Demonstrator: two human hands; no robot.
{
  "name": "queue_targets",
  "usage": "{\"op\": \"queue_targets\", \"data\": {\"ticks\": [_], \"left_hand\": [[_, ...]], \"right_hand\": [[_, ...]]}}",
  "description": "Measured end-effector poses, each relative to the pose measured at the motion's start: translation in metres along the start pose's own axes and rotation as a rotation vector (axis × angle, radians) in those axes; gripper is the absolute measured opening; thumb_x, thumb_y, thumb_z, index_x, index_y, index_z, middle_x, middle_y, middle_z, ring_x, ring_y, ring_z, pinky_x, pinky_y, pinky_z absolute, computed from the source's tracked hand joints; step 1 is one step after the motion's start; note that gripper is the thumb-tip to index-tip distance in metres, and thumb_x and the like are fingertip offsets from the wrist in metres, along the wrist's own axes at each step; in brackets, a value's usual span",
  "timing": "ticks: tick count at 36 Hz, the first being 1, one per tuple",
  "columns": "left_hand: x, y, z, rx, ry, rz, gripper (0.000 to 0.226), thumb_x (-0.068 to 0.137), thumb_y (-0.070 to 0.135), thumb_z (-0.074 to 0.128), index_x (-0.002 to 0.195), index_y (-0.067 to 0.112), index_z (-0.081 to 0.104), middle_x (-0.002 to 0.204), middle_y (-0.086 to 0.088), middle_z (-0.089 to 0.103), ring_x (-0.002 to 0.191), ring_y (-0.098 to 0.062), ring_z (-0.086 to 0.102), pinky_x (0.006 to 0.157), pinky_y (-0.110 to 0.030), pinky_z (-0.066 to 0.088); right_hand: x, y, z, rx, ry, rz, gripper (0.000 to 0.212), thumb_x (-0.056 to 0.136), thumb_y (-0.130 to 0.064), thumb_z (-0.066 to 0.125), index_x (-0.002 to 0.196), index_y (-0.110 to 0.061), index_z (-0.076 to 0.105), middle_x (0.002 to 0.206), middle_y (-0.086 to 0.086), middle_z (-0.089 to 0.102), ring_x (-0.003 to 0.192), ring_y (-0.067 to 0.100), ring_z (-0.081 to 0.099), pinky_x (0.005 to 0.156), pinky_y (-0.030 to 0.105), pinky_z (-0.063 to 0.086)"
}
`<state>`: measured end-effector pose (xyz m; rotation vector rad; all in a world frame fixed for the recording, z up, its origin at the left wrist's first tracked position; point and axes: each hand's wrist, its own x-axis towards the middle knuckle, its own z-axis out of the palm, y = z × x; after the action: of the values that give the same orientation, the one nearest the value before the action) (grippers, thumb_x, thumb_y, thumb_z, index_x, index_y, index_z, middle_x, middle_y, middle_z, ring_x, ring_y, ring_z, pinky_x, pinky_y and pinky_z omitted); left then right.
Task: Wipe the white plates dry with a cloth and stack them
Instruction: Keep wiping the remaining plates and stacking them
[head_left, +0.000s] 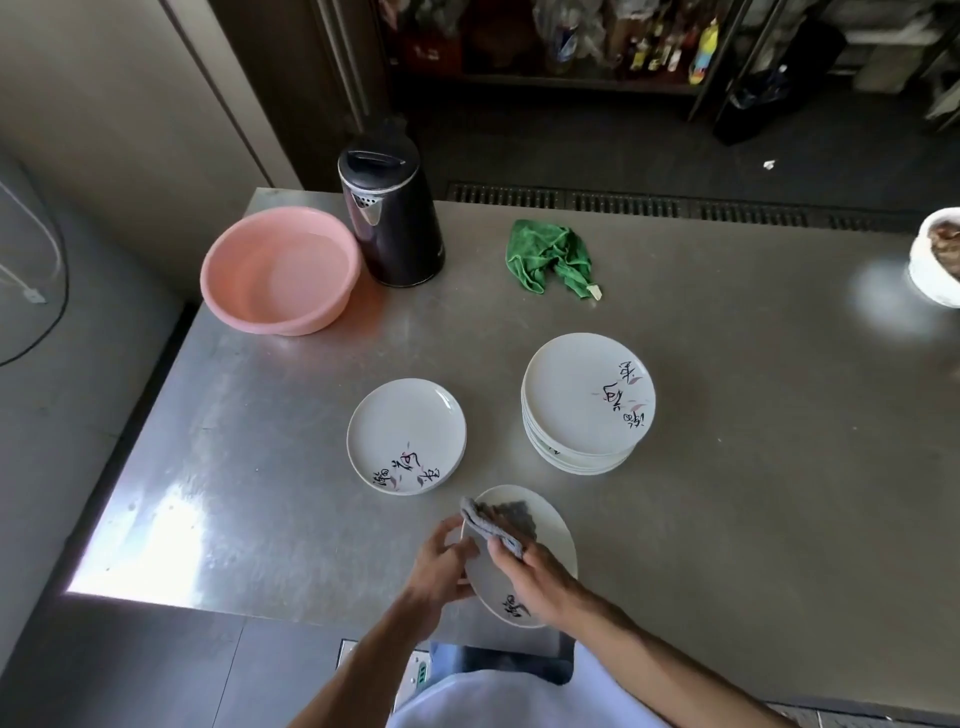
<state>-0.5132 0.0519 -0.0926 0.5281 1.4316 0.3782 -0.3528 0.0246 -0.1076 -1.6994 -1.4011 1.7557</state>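
A white plate (550, 540) with black writing is held tilted above the near edge of the steel table (727, 441). My left hand (441, 564) grips its left rim. My right hand (535, 577) holds a grey cloth (498, 519) against the plate's face. One single white plate (405, 431) lies flat on the table just beyond, to the left. A stack of several white plates (587, 400) stands to the right of it.
A pink basin (280, 270) and a dark electric kettle (389, 213) stand at the table's far left. A green cloth (550, 254) lies crumpled at the back middle. A white bowl (935, 260) with food sits at the right edge.
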Motion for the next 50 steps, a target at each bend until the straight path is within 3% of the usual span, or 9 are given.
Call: {"op": "queue_targets", "data": {"ticks": [5,9,17,23,29,35,41,45,50], "left_hand": [[-0.008,-0.002,-0.004,0.108,-0.164,-0.119,0.059,0.064,0.01,0.057,0.123,0.012,0.066,0.103,-0.013,0.076,0.088,-0.026,0.074,0.075,-0.036,0.062],[-0.007,-0.001,-0.006,0.094,-0.135,-0.092,0.053,0.075,0.006,0.058,0.127,0.013,0.064,0.102,-0.014,0.074,0.086,-0.027,0.072,0.079,-0.039,0.062],[-0.005,-0.006,-0.004,0.088,-0.129,-0.068,0.035,0.093,0.01,0.055,0.125,0.015,0.066,0.108,-0.013,0.077,0.095,-0.027,0.076,0.073,-0.034,0.061],[-0.002,-0.021,-0.008,-0.154,-0.03,-0.071,0.047,0.071,0.009,0.055,0.117,0.014,0.062,0.103,-0.017,0.072,0.096,-0.036,0.072,0.069,-0.042,0.061],[0.004,-0.022,-0.003,-0.147,0.164,-0.01,0.01,0.093,0.006,0.058,0.091,0.012,0.051,0.09,-0.013,0.06,0.082,-0.026,0.06,0.067,-0.034,0.053],[-0.004,-0.021,-0.003,-0.075,0.013,0.031,0.027,0.099,0.01,0.055,0.117,0.023,0.069,0.108,-0.008,0.077,0.103,-0.028,0.072,0.075,-0.038,0.063],[-0.007,-0.024,0.003,-0.086,-0.003,0.028,0.035,0.096,-0.002,0.045,0.118,0.013,0.068,0.103,-0.014,0.074,0.09,-0.031,0.073,0.071,-0.04,0.062],[-0.004,-0.021,0.009,-0.074,-0.044,0.047,0.028,0.1,0.003,0.048,0.115,0.011,0.07,0.104,-0.011,0.078,0.096,-0.032,0.076,0.076,-0.042,0.063],[-0.003,-0.022,0.007,-0.119,-0.024,0.047,0.033,0.089,0.005,0.05,0.112,0.015,0.072,0.099,-0.012,0.077,0.091,-0.032,0.074,0.072,-0.041,0.062]], "right_hand": [[0.013,0.014,-0.012,-0.499,0.004,-0.116,0.048,0.107,-0.044,0.03,0.153,-0.03,0.033,0.155,-0.003,0.032,0.147,0.015,0.025,0.122,0.035,0.013],[0.027,0.029,-0.016,-0.808,0.113,-0.069,0.055,0.107,-0.041,0.024,0.157,-0.017,0.026,0.166,0.006,0.016,0.153,0.02,0.01,0.124,0.036,0.003],[0.027,0.028,-0.004,-0.66,-0.024,-0.252,0.056,0.108,-0.042,0.027,0.159,-0.02,0.021,0.166,-0.006,0.011,0.154,0.011,0.005,0.125,0.03,0.001],[0.026,0.028,-0.015,-0.756,0.18,0.058,0.061,0.105,-0.047,0.024,0.158,-0.016,0.023,0.167,0.006,0.012,0.153,0.021,0.009,0.123,0.034,-0.001],[0.011,0.018,-0.006,-0.391,-0.004,-0.083,0.056,0.107,-0.044,0.031,0.159,-0.029,0.018,0.166,-0.012,0.007,0.143,-0.012,-0.008,0.106,0.001,-0.012],[0.01,0.011,0.008,-0.354,-0.064,-0.181,0.054,0.106,-0.041,0.04,0.156,-0.024,0.031,0.164,-0.016,0.015,0.148,-0.009,0.004,0.119,0.013,0.0],[0.024,0.02,-0.003,-0.797,0.23,-0.076,0.053,0.106,-0.04,0.034,0.154,-0.016,0.034,0.163,0.007,0.025,0.15,0.022,0.022,0.123,0.035,0.005],[0.021,0.008,0.009,-0.469,0.043,-0.31,0.056,0.104,-0.046,0.029,0.157,-0.028,0.026,0.162,-0.019,0.017,0.149,-0.005,0.01,0.121,0.016,0.003],[0.03,0.017,0.002,-0.688,0.276,-0.003,0.052,0.107,-0.039,0.03,0.156,-0.022,0.027,0.164,-0.002,0.023,0.151,0.012,0.017,0.122,0.028,0.003]]}}
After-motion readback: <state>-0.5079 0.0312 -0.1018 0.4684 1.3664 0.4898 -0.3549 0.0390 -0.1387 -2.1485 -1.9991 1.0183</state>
